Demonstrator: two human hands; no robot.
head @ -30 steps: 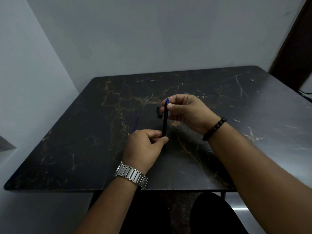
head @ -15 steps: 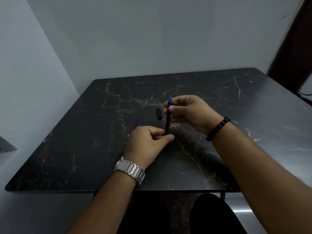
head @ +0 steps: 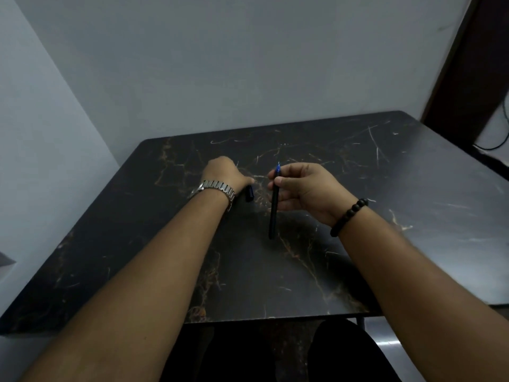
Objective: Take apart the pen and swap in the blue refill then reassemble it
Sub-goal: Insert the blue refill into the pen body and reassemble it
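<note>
My right hand (head: 305, 188) is shut on the dark pen barrel (head: 273, 213), pinching it near its upper end. The barrel stands almost upright above the table, with a blue tip (head: 278, 169) poking out of its top. My left hand (head: 225, 173) reaches forward onto the black marble table (head: 275, 271), back of the hand up and fingers curled out of sight. A small black pen cap (head: 249, 193) lies on the table just under that hand's thumb. Whether the fingers hold anything is hidden.
White walls meet in a corner behind and to the left of the table. A dark door frame (head: 468, 64) stands at the far right with a black cable (head: 493, 146) below it. My dark-clothed legs (head: 344, 354) show under the table's near edge.
My left hand let go of the barrel's lower end and moved forward and left, down beside the cap. My right hand now holds the barrel alone. The loose blue refill is no longer visible.
</note>
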